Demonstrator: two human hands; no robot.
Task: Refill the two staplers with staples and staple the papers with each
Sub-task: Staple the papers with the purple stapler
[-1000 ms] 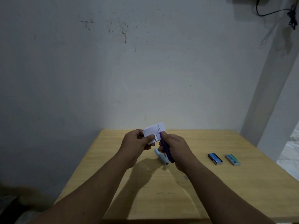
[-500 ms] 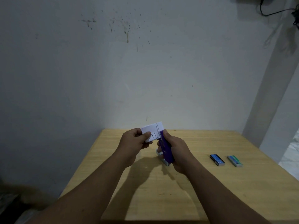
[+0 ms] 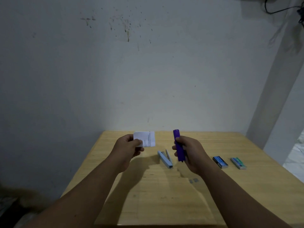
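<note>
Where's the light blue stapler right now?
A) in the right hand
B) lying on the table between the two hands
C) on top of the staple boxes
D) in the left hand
B: the light blue stapler lies on the table between the hands; the left hand holds only the papers, and the right hand grips the purple stapler.

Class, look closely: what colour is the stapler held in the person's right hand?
Purple. The stapler in the right hand shows best in the head view.

Purple stapler (image 3: pixel 179 148) – pale blue stapler (image 3: pixel 165 159); white papers (image 3: pixel 145 138), dark print lines.
</note>
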